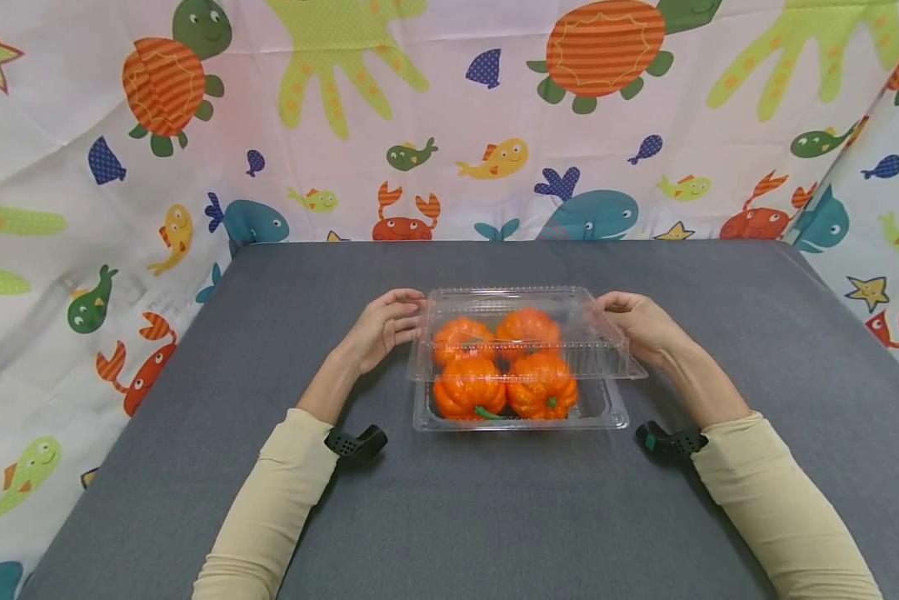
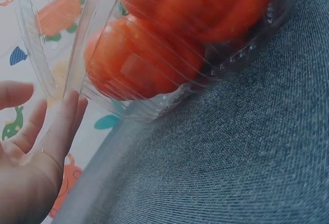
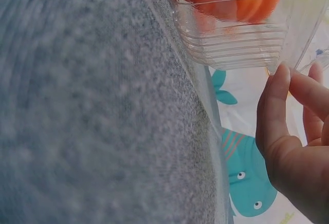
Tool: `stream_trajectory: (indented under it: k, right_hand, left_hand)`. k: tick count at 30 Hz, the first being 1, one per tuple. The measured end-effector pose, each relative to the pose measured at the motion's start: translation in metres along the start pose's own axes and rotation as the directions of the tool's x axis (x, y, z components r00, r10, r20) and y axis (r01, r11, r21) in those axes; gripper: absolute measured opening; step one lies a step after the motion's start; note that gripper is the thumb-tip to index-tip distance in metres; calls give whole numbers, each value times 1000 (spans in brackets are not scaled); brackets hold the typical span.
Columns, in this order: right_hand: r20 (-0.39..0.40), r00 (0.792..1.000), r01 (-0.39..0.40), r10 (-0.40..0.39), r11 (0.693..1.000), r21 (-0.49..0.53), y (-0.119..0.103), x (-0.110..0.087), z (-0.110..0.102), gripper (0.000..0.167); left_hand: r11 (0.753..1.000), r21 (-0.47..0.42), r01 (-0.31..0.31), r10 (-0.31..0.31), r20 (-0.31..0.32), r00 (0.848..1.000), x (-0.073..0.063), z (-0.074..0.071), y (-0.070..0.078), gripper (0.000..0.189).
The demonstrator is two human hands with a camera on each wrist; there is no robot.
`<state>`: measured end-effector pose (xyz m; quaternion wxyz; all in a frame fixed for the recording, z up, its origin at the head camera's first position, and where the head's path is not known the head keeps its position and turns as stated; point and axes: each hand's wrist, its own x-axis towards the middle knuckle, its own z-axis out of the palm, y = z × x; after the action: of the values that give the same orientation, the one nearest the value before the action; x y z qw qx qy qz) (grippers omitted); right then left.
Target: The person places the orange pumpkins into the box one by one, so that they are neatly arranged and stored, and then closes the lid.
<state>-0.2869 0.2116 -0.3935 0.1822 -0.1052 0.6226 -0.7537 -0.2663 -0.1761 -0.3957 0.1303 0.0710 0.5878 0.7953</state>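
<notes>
A clear plastic container sits on the table with several small orange pumpkins inside, green stems showing on the front ones. Its clear lid is raised over the container and covers the back pumpkins in the head view. At the lid's left edge, my left hand has its fingers extended, with fingertips right at the rim and the thumb apart. On the opposite side, my right hand pinches the lid's edge between thumb and forefinger, as the right wrist view shows.
A grey cloth covers the table. Behind it and along both sides hangs a white curtain printed with sea animals. Each wrist wears a black band, such as the left one, low beside the container.
</notes>
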Motion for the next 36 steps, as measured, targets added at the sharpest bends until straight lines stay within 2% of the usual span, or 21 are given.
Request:
stream_trajectory:
  k: [7,13,15,17,20,24,28,32,36]
  right_hand:
    - [56,998,-10,8,999,34,-1,-1,-2,38]
    - [90,995,-59,47,990,128,-4,-1,-5,20]
    - [99,993,-73,60,988,137,-6,-1,-5,19]
    - [113,990,-100,86,988,120,-8,-1,-4,26]
    - [123,978,-173,166,984,43,-12,-2,-4,41]
    - [122,951,-280,283,959,-46,-16,-4,-3,55]
    - [138,928,-339,345,938,-66,-19,-8,-1,61]
    - [172,916,-359,362,932,-47,-20,-10,0,45]
    - [207,917,-347,340,938,-4,-19,-9,0,25]
  left_hand:
    - [1000,15,11,-11,-13,1000,0,1,2,42]
    - [1000,9,10,-9,-87,996,3,1,3,53]
    - [1000,2,2,-2,-106,994,4,2,4,55]
    - [1000,-13,-3,1,-117,993,4,2,5,58]
    - [1000,-27,-5,2,-117,993,4,2,6,61]
    - [999,-37,-5,1,-108,994,3,3,6,63]
    - [999,-41,-11,7,-102,995,2,3,6,65]
    - [998,-54,-22,17,-99,995,2,4,5,69]
    - [998,-59,-28,23,-94,995,2,5,5,70]
